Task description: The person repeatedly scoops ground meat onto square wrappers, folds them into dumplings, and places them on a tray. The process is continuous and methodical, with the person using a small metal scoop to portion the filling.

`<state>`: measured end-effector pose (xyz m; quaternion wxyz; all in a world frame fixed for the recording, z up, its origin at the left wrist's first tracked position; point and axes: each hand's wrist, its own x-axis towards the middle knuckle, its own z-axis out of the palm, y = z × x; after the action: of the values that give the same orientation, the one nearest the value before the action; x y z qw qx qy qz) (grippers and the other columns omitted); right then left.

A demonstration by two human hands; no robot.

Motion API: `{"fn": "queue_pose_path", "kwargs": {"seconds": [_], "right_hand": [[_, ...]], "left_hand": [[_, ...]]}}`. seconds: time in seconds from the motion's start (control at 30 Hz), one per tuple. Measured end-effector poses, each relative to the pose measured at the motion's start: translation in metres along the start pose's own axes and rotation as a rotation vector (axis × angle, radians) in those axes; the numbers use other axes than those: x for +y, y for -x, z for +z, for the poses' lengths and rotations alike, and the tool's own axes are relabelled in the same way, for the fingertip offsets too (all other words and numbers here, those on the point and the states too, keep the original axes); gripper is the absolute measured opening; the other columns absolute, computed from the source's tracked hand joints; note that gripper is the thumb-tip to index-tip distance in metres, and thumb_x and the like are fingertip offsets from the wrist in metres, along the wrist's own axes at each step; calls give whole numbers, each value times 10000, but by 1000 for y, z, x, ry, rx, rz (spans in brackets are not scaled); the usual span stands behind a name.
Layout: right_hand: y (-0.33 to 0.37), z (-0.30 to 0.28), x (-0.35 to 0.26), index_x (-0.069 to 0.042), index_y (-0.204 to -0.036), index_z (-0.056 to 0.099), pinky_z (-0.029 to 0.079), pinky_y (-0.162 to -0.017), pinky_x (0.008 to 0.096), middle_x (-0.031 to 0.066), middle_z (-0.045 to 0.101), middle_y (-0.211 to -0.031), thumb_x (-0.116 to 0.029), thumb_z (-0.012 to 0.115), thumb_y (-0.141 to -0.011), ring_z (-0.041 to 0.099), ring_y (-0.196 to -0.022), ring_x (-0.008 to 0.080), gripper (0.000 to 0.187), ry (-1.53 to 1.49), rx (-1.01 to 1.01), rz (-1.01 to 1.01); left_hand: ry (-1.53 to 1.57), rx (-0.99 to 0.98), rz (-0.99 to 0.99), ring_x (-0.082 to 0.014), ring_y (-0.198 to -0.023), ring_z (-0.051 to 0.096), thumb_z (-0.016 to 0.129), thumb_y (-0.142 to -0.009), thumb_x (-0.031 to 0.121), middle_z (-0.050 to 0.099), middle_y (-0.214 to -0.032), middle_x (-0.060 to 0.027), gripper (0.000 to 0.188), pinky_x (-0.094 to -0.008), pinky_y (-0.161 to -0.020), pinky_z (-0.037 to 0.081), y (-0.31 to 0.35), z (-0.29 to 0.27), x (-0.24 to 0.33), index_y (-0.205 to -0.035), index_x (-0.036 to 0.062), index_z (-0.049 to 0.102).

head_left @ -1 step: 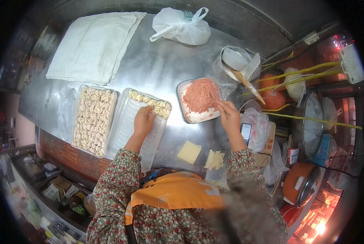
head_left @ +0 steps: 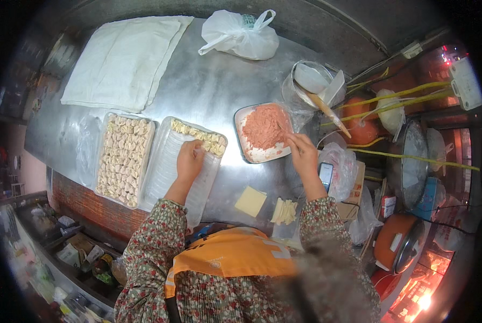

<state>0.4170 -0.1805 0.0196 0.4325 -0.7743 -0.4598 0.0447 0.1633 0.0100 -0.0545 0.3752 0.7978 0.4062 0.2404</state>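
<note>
My left hand is over the clear plastic tray, its fingers pinched together beside the short row of small folded dumplings at the far end. What sits between those fingertips, if anything, is hidden. At the right edge of a white dish, my right hand has its fingers closed on what may be a thin tool, too small to make out. Pink minced meat is heaped in the dish. Nearer to me lie a stack of square yellowish wrappers and a small pile of wrapper strips.
Left stands a second tray full of dumplings. Behind are folded white cloths and a tied white plastic bag. Right of the dish are a metal pot with a wooden-handled tool, a phone and yellow cords.
</note>
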Motion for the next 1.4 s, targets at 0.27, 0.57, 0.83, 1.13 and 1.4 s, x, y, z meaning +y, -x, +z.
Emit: {"fn": "queue_pose_path", "kwargs": {"seconds": [0.27,0.57,0.83,1.13,1.4], "right_hand": [[12,3,2,-49,-967,692,498,-688,296,116,656,-889,-49,638,-826,641,-805,240,150,-31,-46,88],[34,8,3,67,-1053,614,541,-699,249,121,635,-952,-83,582,-901,647,-800,181,216,-746,96,719],[54,-3,2,53,-1130,527,553,-743,246,123,621,-903,-106,533,-936,632,-802,163,251,-1325,212,929],[51,-11,-24,34,-1160,503,554,-740,239,111,597,-963,-108,489,-957,621,-851,167,248,-1502,174,949],[46,-10,-67,11,-1126,521,560,-706,257,119,602,-915,-125,485,-959,631,-813,195,218,-1591,-11,884]], "left_hand": [[-80,-545,498,-320,-882,561,578,-795,159,573,-916,-111,128,-412,-764,465,66,37,61,-875,67,616],[-150,-694,241,-326,-830,565,550,-777,151,575,-867,-132,108,-442,-728,457,79,68,71,-775,57,604],[261,-563,528,-287,-749,567,573,-763,88,571,-812,-106,52,-391,-693,464,85,57,55,-772,36,575],[1246,-684,-555,-92,-813,564,620,-821,-15,573,-915,2,208,-253,-731,481,80,-14,76,-971,80,511],[1857,-445,-706,-253,-988,582,633,-710,38,569,-1081,-113,502,-387,-850,505,81,-38,72,-1188,51,481]]}}
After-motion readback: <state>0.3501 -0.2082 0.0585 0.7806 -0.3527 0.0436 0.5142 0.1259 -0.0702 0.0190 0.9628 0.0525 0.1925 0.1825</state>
